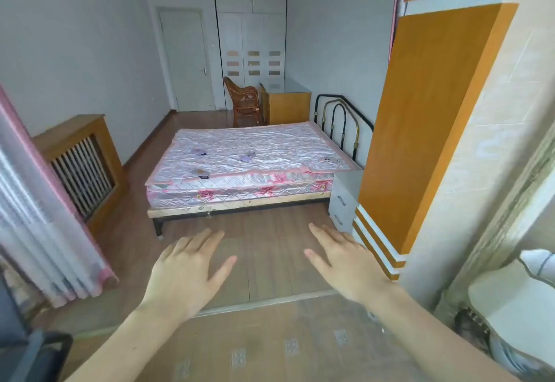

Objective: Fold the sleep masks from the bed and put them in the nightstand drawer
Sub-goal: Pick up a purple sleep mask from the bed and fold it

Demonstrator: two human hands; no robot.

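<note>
Bedroom seen from its doorway, where we stand looking in. Far across the wooden floor (270, 249) sits the bed (249, 183), its pink quilted cover smooth. At its right end stands a grey nightstand (345, 198), both drawers closed. Four sleep masks lie unfolded on the cover, well apart: one far left (198, 151), one in the middle (248, 157), one near the front edge (200, 173), and a pale one (328, 159) far right, near the nightstand. Close to us, our left hand (187, 273) and right hand (345, 261) reach forward, palms down, fingers spread, holding nothing.
</note>
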